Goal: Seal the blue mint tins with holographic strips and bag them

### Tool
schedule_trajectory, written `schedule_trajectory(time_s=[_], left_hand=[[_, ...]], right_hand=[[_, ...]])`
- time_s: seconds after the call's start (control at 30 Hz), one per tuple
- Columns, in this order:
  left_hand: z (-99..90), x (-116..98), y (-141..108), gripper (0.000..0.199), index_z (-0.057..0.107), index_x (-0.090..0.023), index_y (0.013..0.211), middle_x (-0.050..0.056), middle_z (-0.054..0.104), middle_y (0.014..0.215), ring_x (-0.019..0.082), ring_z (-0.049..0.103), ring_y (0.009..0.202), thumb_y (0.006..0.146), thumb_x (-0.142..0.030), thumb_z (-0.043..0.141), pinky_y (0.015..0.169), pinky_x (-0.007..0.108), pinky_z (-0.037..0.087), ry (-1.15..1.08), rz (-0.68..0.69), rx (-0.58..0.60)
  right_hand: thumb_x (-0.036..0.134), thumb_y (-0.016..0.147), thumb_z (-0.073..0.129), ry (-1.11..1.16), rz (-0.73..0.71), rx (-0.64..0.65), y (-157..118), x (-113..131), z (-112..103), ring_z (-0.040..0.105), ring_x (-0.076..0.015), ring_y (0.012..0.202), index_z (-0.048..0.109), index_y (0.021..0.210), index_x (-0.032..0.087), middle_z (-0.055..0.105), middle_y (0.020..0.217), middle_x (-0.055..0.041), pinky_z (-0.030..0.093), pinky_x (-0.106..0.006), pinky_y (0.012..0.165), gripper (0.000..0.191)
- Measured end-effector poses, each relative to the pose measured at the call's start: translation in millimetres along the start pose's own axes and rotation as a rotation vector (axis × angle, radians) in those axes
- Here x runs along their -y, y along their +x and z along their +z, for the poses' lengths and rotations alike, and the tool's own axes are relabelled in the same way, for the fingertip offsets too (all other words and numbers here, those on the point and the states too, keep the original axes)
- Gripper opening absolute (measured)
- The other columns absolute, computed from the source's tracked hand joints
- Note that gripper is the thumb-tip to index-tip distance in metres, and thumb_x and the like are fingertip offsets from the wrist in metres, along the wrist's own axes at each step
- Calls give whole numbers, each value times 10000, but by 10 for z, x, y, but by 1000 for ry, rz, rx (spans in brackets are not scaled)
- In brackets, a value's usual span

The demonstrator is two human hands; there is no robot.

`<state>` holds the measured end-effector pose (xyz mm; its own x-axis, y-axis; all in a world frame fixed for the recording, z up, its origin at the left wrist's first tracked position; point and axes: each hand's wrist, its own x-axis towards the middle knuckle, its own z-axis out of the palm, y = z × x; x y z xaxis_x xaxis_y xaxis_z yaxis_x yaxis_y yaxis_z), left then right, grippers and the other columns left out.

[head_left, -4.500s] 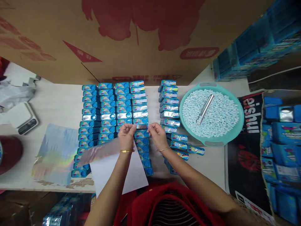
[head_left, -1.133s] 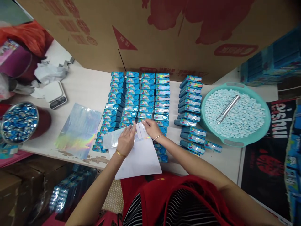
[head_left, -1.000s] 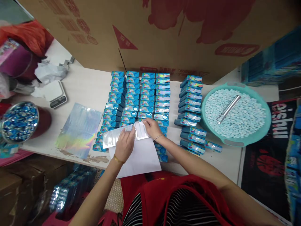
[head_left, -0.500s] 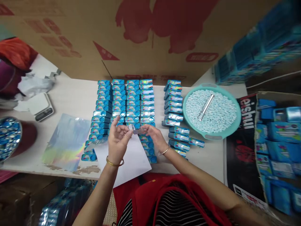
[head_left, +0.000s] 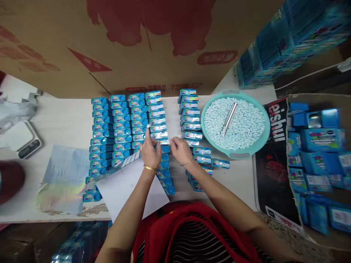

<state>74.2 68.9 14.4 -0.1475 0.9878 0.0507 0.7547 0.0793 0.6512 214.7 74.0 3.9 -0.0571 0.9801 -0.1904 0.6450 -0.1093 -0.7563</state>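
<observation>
My left hand (head_left: 150, 151) has its index finger stretched forward, a small white bit at the tip, while its thumb and curled fingers meet one end of a small shiny sticker (head_left: 164, 142). The other end is pinched between the thumb and index finger of my right hand (head_left: 179, 149). The sticker lies over a blue tin in the fourth column of tins (head_left: 157, 121). Beneath my left forearm is a white paper sheet (head_left: 120, 190), with a clear sticker sheet (head_left: 109, 173) on its upper left edge. Tins in the separate right column (head_left: 190, 119) carry shiny strips.
A teal basin (head_left: 235, 155) of pale tablets holds a metal tube (head_left: 229, 118). A large cardboard box (head_left: 164, 73) stands behind the tins. At left are a holographic sheet (head_left: 64, 175) and a scale (head_left: 23, 138). An open box of blue packs (head_left: 319, 146) is at right.
Both hands have come down onto the fourth column with the sticker, which was held above the paper before. My left index finger now points forward. The view has shifted right.
</observation>
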Motion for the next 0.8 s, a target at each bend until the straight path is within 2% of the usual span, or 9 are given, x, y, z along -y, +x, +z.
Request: schedule_trajectory(time_s=[0.13, 0.27, 0.37, 0.43, 0.6, 0.7, 0.8], left_hand=[[119, 48, 47, 746, 184, -120, 1503, 35, 665, 835, 216, 605, 835, 826, -185, 492, 833, 391, 365, 159, -14, 14], [177, 56, 54, 765, 162, -96, 1507, 61, 665, 859, 250, 590, 888, 825, -209, 490, 848, 411, 351, 239, -64, 80], [160, 23, 63, 806, 147, -102, 1511, 133, 631, 1046, 305, 553, 1004, 826, -289, 527, 864, 433, 363, 303, -129, 80], [136, 9, 78, 875, 141, -110, 1512, 183, 558, 1185, 352, 505, 1091, 795, -344, 586, 889, 461, 369, 333, -184, 51], [126, 79, 132, 955, 158, -132, 1502, 214, 442, 1301, 397, 443, 1168, 729, -350, 673, 946, 543, 356, 282, -266, 52], [93, 94, 138, 842, 319, -163, 1436, 192, 432, 1282, 385, 427, 1188, 705, -331, 701, 969, 554, 352, 170, -224, 16], [-50, -21, 70, 518, 548, -181, 1208, 130, 474, 1176, 305, 451, 1169, 740, -353, 687, 997, 471, 373, -76, -39, -78]], right_hand=[[232, 963, 394, -269, 53, 133, 121, 30, 20, 612, -215, 846, 613, 881, 145, 679, 886, -120, 384, -278, 716, 249], [189, 964, 379, -346, 118, 223, 173, 81, 22, 630, -232, 892, 635, 950, 126, 690, 942, -152, 401, -284, 739, 264], [178, 933, 436, -296, 178, 200, 156, 65, 49, 645, -246, 904, 581, 1161, 106, 702, 960, -151, 425, -292, 755, 279], [166, 910, 458, -215, 195, 170, 111, 21, 96, 651, -249, 917, 550, 1228, 98, 709, 972, -147, 444, -294, 772, 338], [135, 892, 380, 106, 98, 151, 22, -112, 220, 654, -218, 926, 657, 1101, 160, 727, 955, -87, 477, -287, 812, 348], [141, 865, 411, 141, 109, 203, 26, -125, 194, 652, -228, 848, 668, 1082, 170, 718, 824, -71, 480, -299, 774, 338], [275, 912, 418, 261, 170, 105, -28, -76, 92, 627, -209, 685, 620, 1164, 149, 671, 736, -66, 478, -304, 687, 346]])
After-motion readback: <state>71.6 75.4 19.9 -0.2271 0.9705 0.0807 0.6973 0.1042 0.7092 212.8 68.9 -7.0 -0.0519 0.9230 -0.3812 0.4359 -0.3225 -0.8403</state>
